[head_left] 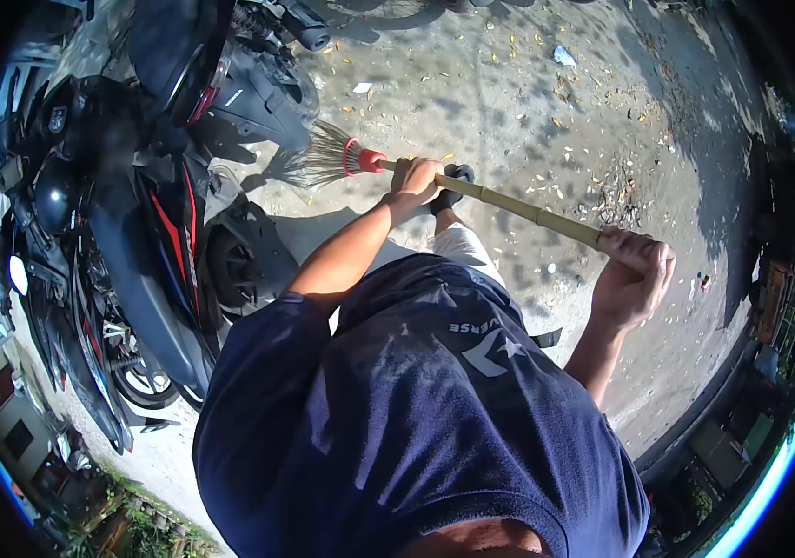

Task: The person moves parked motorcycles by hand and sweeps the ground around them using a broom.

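Note:
A stick broom with a long bamboo handle point(509, 206) slants across the view in front of my body. Its thin, stiff bristles point(323, 156) fan out to the left over the ground, bound by a red collar point(365, 161). My left hand point(416, 179) is wrapped round the handle just above the collar. Farther right, my right hand point(636, 272) grips the handle near its upper end. The bristle tips lie close to a parked motorbike's rear wheel; whether they touch the ground I cannot tell.
Several parked motorbikes point(151, 251) stand close together on the left. Dry leaves and bits of litter point(621, 191) are scattered over the concrete ground point(509, 93). A pale blue scrap point(563, 56) lies farther ahead. My dark shoe point(453, 189) shows behind the handle.

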Demonstrator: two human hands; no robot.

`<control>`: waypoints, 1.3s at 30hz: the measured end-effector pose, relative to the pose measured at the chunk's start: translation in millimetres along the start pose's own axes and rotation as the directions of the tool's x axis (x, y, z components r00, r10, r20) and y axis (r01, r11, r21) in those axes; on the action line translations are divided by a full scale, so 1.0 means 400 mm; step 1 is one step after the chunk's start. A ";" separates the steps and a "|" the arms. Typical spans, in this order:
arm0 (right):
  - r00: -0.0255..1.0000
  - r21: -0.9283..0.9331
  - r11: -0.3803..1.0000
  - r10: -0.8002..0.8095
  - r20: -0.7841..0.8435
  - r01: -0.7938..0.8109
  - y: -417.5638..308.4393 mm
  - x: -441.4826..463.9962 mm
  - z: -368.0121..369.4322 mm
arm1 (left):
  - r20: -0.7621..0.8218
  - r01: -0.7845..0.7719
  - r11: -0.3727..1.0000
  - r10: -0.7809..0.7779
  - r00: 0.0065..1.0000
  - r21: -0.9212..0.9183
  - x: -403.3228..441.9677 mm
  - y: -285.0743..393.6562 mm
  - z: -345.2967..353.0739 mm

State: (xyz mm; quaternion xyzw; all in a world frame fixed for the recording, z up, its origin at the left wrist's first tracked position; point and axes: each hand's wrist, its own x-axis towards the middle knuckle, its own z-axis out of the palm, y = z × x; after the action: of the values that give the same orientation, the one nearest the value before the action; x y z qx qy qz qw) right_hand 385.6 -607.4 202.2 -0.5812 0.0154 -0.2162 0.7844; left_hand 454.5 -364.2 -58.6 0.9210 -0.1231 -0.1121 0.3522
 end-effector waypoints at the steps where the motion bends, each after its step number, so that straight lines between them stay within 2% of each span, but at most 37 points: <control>1: 1.000 -0.037 0.999 -0.005 0.027 0.006 0.024 0.040 0.008 | -0.002 -0.003 0.998 0.003 1.000 0.056 0.075 -0.030 0.038; 2: 0.999 -0.069 0.997 -0.015 0.051 0.018 0.045 0.082 0.015 | -0.054 0.074 0.997 -0.072 0.996 0.036 0.151 -0.037 0.068; 3: 0.992 -0.093 0.994 -0.044 0.117 0.055 0.053 0.128 0.021 | -0.098 -0.007 0.999 0.011 0.995 0.043 0.245 -0.058 0.100; 4: 0.976 -0.101 0.987 -0.106 0.190 0.126 0.055 0.188 0.030 | -0.075 -0.027 0.999 0.029 0.997 0.023 0.332 -0.026 0.083; 6: 0.930 -0.143 0.964 -0.166 0.327 0.223 0.008 0.291 0.030 | 0.077 0.114 0.991 -0.108 0.991 -0.075 0.445 0.076 0.043; 8: 0.893 -0.070 0.956 -0.239 0.380 0.286 -0.055 0.414 -0.007 | 0.053 -0.029 0.999 0.027 0.998 0.034 0.526 0.189 -0.002; 9: 0.886 0.028 0.962 -0.260 0.383 0.271 -0.094 0.474 -0.043 | -0.061 -0.130 0.992 0.129 0.990 -0.005 0.538 0.243 -0.020; 12: 0.924 0.240 0.957 -0.236 0.303 0.166 -0.164 0.617 -0.158 | -0.183 -0.191 0.982 0.191 0.964 0.018 0.526 0.353 -0.009; 14: 0.957 0.219 0.973 -0.125 0.262 0.067 -0.134 0.671 -0.222 | -0.178 -0.196 0.969 0.169 0.970 -0.149 0.480 0.352 0.034; 15: 0.967 0.214 0.977 -0.076 0.244 0.023 -0.105 0.691 -0.245 | 0.034 -0.055 0.994 0.058 0.998 -0.092 0.474 0.343 0.068; 16: 0.966 0.232 0.972 -0.035 0.256 -0.027 -0.065 0.699 -0.250 | 0.231 0.071 0.997 -0.068 0.971 -0.004 0.481 0.349 0.076; 17: 0.976 0.197 0.979 0.002 0.216 -0.045 -0.028 0.693 -0.245 | 0.395 0.106 0.986 -0.148 0.907 0.126 0.498 0.357 0.083; 18: 0.984 0.165 0.984 0.035 0.176 -0.064 -0.004 0.689 -0.230 | 0.386 0.057 0.990 -0.103 0.917 0.129 0.513 0.334 0.130; 20: 0.943 0.063 0.998 -0.036 0.330 0.016 -0.013 0.681 -0.184 | 0.372 0.100 0.993 -0.116 0.921 0.063 0.592 0.366 0.142; 22: 0.895 -0.002 0.979 -0.184 0.406 0.203 -0.060 0.688 -0.143 | 0.162 0.052 0.997 -0.041 0.986 -0.063 0.693 0.410 0.180; 23: 0.875 -0.034 0.956 -0.251 0.415 0.291 -0.086 0.690 -0.131 | 0.140 0.012 0.994 0.003 0.990 -0.108 0.739 0.445 0.175; 24: 0.846 -0.062 0.922 -0.321 0.426 0.382 -0.111 0.694 -0.118 | 0.110 -0.032 0.988 0.049 0.993 -0.150 0.784 0.485 0.152; 26: 0.689 -0.005 0.838 -0.446 0.572 0.546 -0.165 0.694 -0.083 | -0.017 -0.295 0.936 0.298 0.955 -0.191 0.845 0.529 0.116; 28: 0.666 -0.058 0.765 -0.518 0.538 0.642 -0.227 0.682 -0.104 | -0.050 -0.480 0.861 0.478 0.877 -0.167 0.869 0.595 0.044; 29: 0.652 -0.068 0.730 -0.559 0.511 0.680 -0.253 0.680 -0.119 | -0.079 -0.526 0.837 0.520 0.851 -0.151 0.882 0.598 0.045; 31: 0.691 -0.012 0.753 -0.597 0.407 0.658 -0.280 0.698 -0.192 | -0.143 -0.585 0.805 0.570 0.809 -0.101 0.872 0.602 0.014; 32: 0.738 0.020 0.791 -0.579 0.348 0.611 -0.284 0.710 -0.233 | -0.079 -0.566 0.820 0.561 0.824 -0.080 0.866 0.589 -0.007; 33: 0.759 0.045 0.832 -0.526 0.383 0.554 -0.281 0.728 -0.275 | -0.082 -0.550 0.833 0.544 0.835 -0.068 0.860 0.561 -0.014; 37: 0.907 -0.176 0.891 -0.402 0.126 0.419 -0.196 0.709 -0.255 | -0.042 -0.485 0.874 0.485 0.874 -0.006 0.858 0.396 -0.043; 38: 0.862 -0.570 0.657 -0.458 0.217 0.493 -0.182 0.717 -0.237 | -0.002 -0.471 0.882 0.472 0.882 0.025 0.868 0.365 -0.059; 39: 0.823 -0.833 0.271 -0.465 0.325 0.482 -0.173 0.730 -0.196 | 0.037 -0.462 0.885 0.460 0.887 0.056 0.882 0.329 -0.073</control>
State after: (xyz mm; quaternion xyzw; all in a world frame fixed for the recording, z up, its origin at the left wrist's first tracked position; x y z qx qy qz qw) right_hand 606.2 -798.6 306.7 -0.8819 -0.0529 -0.3926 0.2555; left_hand 776.7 -549.0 9.2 0.8747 -0.3456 -0.0318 0.3382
